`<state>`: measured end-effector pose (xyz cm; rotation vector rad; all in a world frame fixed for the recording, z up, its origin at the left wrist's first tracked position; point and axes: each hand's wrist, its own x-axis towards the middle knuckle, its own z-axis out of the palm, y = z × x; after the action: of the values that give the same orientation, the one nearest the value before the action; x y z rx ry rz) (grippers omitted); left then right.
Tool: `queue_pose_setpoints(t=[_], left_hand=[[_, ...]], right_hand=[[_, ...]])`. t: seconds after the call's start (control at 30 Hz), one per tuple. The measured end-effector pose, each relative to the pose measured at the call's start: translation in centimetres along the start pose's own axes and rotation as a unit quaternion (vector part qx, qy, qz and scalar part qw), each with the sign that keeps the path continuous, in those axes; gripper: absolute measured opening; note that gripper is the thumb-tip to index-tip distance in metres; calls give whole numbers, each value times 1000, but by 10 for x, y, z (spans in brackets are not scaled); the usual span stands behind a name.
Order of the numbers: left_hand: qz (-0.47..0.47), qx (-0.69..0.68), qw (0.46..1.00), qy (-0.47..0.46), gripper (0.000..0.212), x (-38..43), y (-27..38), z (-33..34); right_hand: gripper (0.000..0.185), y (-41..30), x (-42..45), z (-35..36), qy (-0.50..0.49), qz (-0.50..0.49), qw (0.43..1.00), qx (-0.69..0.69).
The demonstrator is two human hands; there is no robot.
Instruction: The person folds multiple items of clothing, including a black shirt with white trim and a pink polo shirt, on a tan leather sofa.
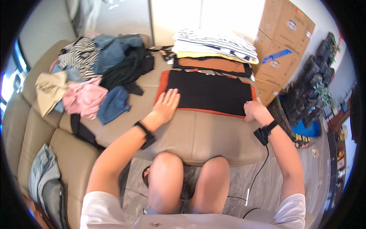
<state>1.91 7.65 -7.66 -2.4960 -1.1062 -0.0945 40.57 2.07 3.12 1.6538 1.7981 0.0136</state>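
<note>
A folded black garment with rust-red edges (208, 91) lies flat on the beige leather seat (183, 131) before me. My left hand (167, 107) rests palm down on its near left corner, fingers apart. At the near right corner, my right hand (254, 110) has its fingers curled over the edge, pinching the cloth. Just beyond the garment sits a stack of folded clothes (214, 45), with black-and-white striped pieces on top, then white and yellow layers. A folded brown and black piece (211, 65) lies at the near side of the stack.
Loose clothes lie heaped at the left, including a striped top (81, 55), denim (110, 53), a pink garment (85, 97) and a beige one (50, 88). Cardboard boxes (278, 54) stand at the right, near a dark rock fountain (306, 86). A cable (258, 171) hangs from my right wristband.
</note>
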Motion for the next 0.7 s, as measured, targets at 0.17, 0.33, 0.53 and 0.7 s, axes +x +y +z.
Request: queue_pose_setpoints(t=[0.17, 0.33, 0.53, 0.7], left_hand=[[-67, -126, 963, -227, 75, 30, 10, -51], [-72, -266, 935, -224, 81, 30, -14, -52], [-104, -399, 911, 5, 84, -27, -1, -4], [-66, -384, 917, 84, 77, -30, 7, 7]], right_hand=[[72, -40, 2, -62, -16, -15, 988, 154], [83, -102, 3, -83, 274, 18, 921, 276], [66, -141, 68, 12, 549, 59, 796, 247], [67, -130, 64, 24, 428, 41, 858, 283]])
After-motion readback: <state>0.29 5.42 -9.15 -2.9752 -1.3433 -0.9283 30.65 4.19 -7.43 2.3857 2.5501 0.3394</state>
